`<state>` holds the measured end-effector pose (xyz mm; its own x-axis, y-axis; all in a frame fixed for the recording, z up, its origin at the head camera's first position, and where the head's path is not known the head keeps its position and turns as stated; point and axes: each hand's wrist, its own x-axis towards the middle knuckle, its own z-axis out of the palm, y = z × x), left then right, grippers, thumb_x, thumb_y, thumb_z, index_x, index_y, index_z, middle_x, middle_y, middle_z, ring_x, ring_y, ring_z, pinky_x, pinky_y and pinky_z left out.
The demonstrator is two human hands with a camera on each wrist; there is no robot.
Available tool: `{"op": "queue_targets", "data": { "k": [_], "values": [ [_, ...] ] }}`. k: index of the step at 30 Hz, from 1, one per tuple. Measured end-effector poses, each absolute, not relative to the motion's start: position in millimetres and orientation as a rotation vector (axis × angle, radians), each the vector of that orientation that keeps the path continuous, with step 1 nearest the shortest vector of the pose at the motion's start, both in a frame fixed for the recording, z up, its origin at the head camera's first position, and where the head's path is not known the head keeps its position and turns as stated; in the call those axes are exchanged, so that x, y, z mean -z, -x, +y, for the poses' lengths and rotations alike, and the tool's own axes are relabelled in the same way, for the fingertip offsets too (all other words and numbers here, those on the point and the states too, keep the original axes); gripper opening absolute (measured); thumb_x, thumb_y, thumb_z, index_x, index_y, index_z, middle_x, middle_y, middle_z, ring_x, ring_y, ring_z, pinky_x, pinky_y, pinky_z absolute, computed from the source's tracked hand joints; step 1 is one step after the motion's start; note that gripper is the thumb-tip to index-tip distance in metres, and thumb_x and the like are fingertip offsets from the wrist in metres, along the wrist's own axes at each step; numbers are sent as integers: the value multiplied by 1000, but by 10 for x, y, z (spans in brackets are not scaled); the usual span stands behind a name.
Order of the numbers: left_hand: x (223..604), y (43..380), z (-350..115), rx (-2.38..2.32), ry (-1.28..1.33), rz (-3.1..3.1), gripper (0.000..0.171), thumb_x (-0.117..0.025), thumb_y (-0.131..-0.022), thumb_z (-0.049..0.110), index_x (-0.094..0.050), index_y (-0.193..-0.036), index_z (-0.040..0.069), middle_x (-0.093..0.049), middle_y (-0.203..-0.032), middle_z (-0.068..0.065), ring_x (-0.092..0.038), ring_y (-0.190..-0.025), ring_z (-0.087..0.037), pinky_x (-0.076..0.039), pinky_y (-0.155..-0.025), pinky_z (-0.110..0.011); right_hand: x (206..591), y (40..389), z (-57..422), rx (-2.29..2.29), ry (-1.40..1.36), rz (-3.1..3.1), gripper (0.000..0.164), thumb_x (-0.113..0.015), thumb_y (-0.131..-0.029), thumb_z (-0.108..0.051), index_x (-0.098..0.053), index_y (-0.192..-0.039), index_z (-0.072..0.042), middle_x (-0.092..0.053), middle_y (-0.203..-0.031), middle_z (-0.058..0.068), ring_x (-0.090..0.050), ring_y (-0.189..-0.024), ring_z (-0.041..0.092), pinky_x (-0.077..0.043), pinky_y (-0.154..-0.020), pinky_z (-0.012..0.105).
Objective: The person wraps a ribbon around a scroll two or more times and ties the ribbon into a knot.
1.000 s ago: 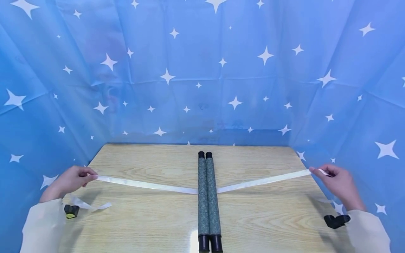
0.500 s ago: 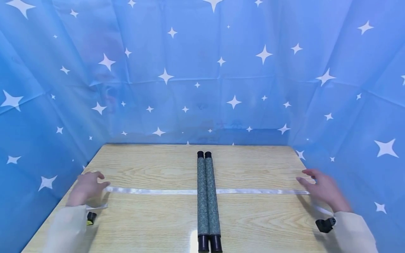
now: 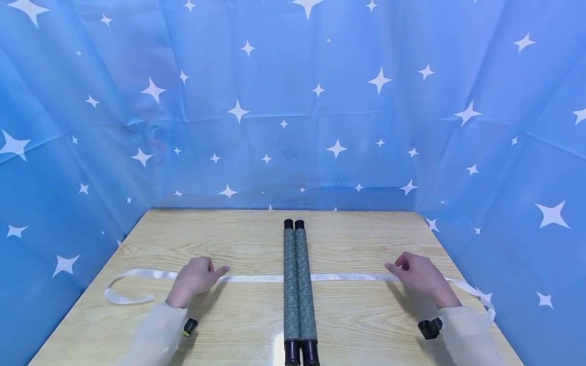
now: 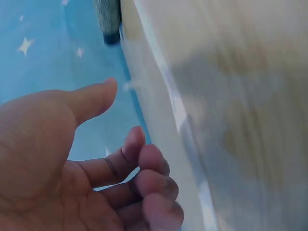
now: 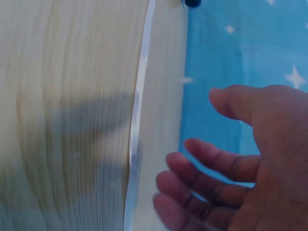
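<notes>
my left hand (image 3: 194, 277) and right hand (image 3: 420, 275) both spread, pinching nothing, above white ribbon (image 3: 256, 278) running under two green rods (image 3: 291, 284) on table (image 3: 357, 244). imo best work evenly both sides, avoid dragging ribbon. starry curtain (image 3: 284, 81) behind, black cuff gadgets (image 3: 430, 329) might snag loose ends

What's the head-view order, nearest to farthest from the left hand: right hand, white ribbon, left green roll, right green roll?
1. White ribbon: running past the left hand.
2. Left green roll: to the hand's right.
3. Right green roll: just beyond.
4. Right hand: right of both rolls.
</notes>
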<state>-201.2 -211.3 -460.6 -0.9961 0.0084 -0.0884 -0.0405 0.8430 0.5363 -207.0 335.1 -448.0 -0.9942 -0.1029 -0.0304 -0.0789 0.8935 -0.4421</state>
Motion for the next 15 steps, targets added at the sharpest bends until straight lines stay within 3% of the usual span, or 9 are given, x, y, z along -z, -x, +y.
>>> {"op": "queue_targets", "data": {
  "k": [3,8,11,15],
  "values": [
    [4659,2028,-1923,-845,8,2901,64,-66,-97,51,-36,-50,21,-26,-45,11,-19,-43,-6,-19,-43,-22,4509,2068,3210,696,80,2945,46,-59,-100,-52,-65,-87,-8,-61,-72,1,-52,-64,15,-41,-59,32],
    [4736,2021,-1697,-753,30,2896,65,-66,-95,54,-33,-49,21,-25,-47,11,-21,-44,-7,-21,-43,-23,4603,2099,3001,684,6,2875,56,-60,-99,-54,-49,-58,-17,-38,-51,-6,-31,-48,11,-28,-50,28],
    [4769,2016,-1598,-702,48,2911,65,-67,-92,59,-32,-51,21,-25,-49,9,-23,-46,-8,-23,-43,-24,4657,2116,2905,636,-29,2862,61,-60,-97,-58,-41,-53,-20,-30,-49,-8,-24,-48,9,-24,-50,26],
    [4795,2028,-1504,-656,79,2928,66,-65,-92,62,-32,-52,21,-26,-50,8,-22,-47,-8,-20,-44,-24,4705,2134,2817,566,-75,2871,62,-59,-94,-63,-40,-55,-20,-30,-53,-6,-25,-50,11,-26,-50,28]
  ]
}}
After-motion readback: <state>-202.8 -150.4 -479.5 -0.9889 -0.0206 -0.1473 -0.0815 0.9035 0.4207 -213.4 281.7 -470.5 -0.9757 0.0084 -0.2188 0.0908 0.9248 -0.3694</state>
